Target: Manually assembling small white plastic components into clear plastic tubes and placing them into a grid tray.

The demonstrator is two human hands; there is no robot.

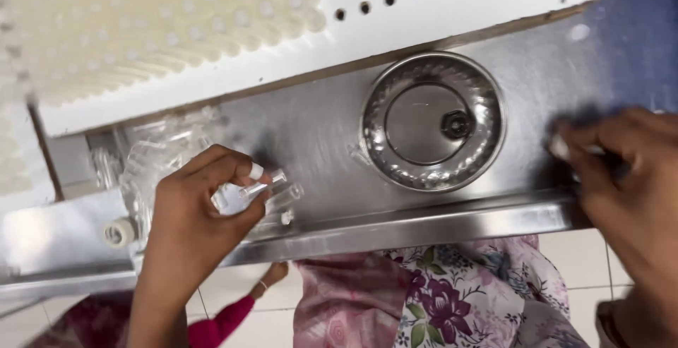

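Here, lower left, the left hand (194, 214) pinches a small clear vial (263, 187) (light, slippery, likely fragile) mid-body; the right hand (621, 178) grips something white.

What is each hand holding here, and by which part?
The left hand pinches a small clear vial by its body. The right hand grips something small and white, too blurred to identify.
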